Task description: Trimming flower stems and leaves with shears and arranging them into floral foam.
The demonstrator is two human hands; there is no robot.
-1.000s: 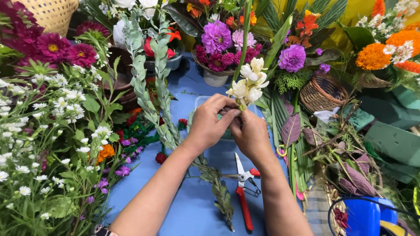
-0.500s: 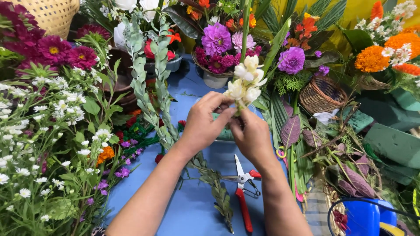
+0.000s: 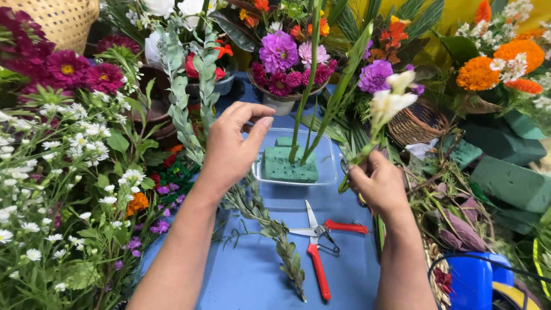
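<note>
Head cam looks down on a blue tabletop (image 3: 252, 275) totally crowded with flowers: white daisies on the left, purple and magenta blooms in pots up top, orange ones at the right, wicker baskets in the corners. A clear plastic tray (image 3: 327, 172) sits in the middle holding a green foam block (image 3: 287, 165) with a couple of long green stems stuck upright in it. Red-handled shears (image 3: 318, 241) lie open on the tabletop just below the tray. Right hand (image 3: 379, 186) has its fingers (image 3: 359, 172) pinched around a white flower stem (image 3: 385, 109), just right of the tray. Left hand (image 3: 232, 146) hovers beside the foam, fingers loosely curled, holding nothing.
</note>
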